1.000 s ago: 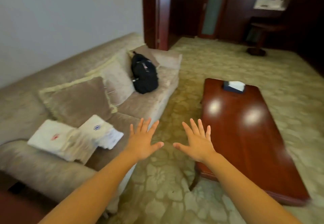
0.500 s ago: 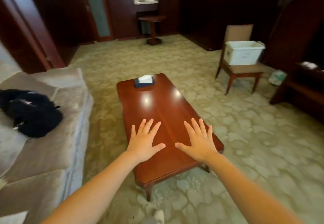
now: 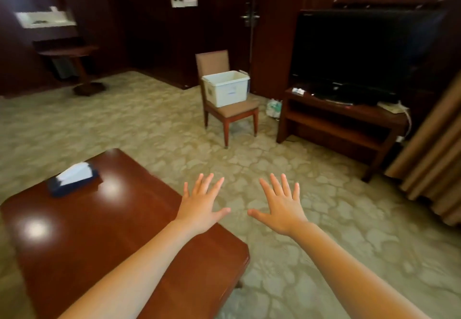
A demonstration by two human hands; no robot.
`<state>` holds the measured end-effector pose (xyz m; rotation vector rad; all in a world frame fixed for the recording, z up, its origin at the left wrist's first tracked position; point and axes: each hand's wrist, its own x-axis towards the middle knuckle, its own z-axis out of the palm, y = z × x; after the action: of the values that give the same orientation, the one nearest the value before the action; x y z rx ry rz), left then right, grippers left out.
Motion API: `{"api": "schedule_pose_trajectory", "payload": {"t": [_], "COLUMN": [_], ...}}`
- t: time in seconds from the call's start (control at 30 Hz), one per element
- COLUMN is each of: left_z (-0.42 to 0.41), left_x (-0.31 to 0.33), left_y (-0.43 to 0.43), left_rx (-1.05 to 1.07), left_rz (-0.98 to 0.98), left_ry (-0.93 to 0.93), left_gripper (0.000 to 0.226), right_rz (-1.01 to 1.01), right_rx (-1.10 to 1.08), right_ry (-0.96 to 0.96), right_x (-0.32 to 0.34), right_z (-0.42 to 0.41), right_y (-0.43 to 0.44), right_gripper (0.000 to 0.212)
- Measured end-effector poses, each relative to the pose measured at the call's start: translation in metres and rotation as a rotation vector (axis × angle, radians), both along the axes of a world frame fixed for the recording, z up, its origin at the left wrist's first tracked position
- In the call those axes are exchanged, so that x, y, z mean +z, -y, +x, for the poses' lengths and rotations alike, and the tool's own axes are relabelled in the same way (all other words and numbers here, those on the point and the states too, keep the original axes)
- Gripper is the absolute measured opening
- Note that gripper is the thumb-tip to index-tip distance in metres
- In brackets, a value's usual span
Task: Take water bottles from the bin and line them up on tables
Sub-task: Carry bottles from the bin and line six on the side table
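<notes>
Bare left hand and right hand hover palms down, each grip splayed wide, holding nothing.

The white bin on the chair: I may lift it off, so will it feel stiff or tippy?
The white bin looks like rigid plastic, so probably stiff. It sits near the chair seat's front edge, so pushing might tip it. Contents are hidden; weight unclear.

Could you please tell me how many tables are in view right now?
3: the coffee table at lower left under the left hand, the TV stand at right, and a small pedestal table at far left. Others may lie out of view.
</notes>
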<state>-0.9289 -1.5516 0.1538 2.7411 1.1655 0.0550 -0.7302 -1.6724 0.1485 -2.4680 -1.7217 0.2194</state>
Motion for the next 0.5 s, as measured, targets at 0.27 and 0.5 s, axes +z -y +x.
{"api": "schedule_pose_trajectory", "payload": {"t": [0.27, 0.5], "left_z": [0.141, 0.272], "left_x": [-0.007, -0.015], "left_y": [-0.075, -0.153], "left_rx": [-0.145, -0.099], "left_rz": [-0.029, -0.016], "left_ry": [-0.025, -0.021], "left_gripper": [0.084, 0.084], "right_rz": [-0.025, -0.027], "right_rx": [-0.169, -0.118], "right_ry": [-0.015, 0.005], "right_x": [-0.006, -0.009], "right_z": [0.121, 0.262], "right_y": [-0.045, -0.133], "right_gripper": [0.097, 0.097]}}
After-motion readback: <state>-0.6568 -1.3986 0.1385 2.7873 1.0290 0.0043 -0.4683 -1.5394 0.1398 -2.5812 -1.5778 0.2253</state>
